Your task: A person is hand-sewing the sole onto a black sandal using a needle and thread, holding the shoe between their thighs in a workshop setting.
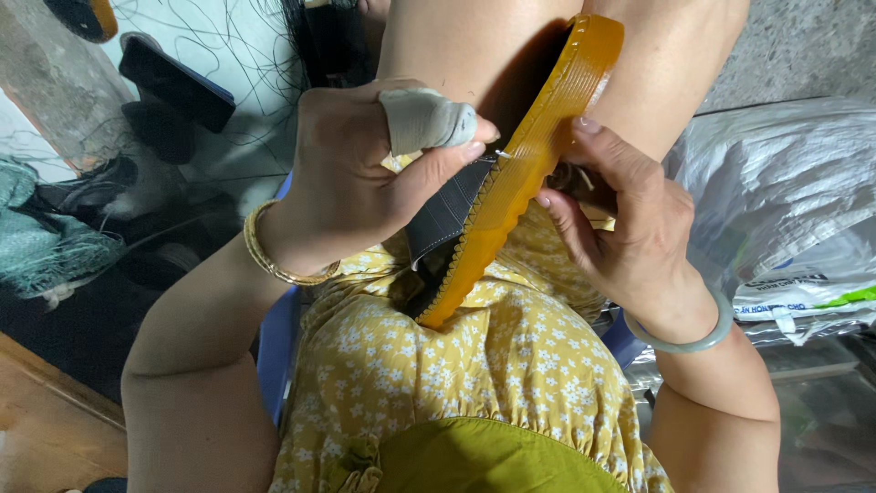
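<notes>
Shoe sole (538, 155), amber-coloured and ribbed along its edge, stands on its side across our lap, running from the near middle of the view up to the far right, where it rests between our knees. Against its left face lies a dark grey upper (449, 212) with a line of pale stitching near its border.

Our left hand (365, 173) is clenched around that border: the thumb and forefinger pinch together right at the seam where upper meets sole. The forefinger wears a grey cloth wrap (422, 119). A small pale glint shows between the fingertips, but it is too small for us to tell what it is. A gold bangle (266, 251) sits on this wrist.

Our right hand (630, 233) grasps the sole from the right side, fingertips pressed on its outer edge and the rest curled behind it, so what lies under the palm is hidden from us. A pale green bangle (693, 340) circles this wrist.

Near us, the sole's lower end touches our yellow flowered dress (456, 365). Beneath us shows the edge of a blue stool (274, 351). On the floor to the far left lie a dark sandal (173, 87), loose black threads and a heap of teal netting (41, 242). To the right sit clear plastic bags (785, 183), crumpled and shiny.
</notes>
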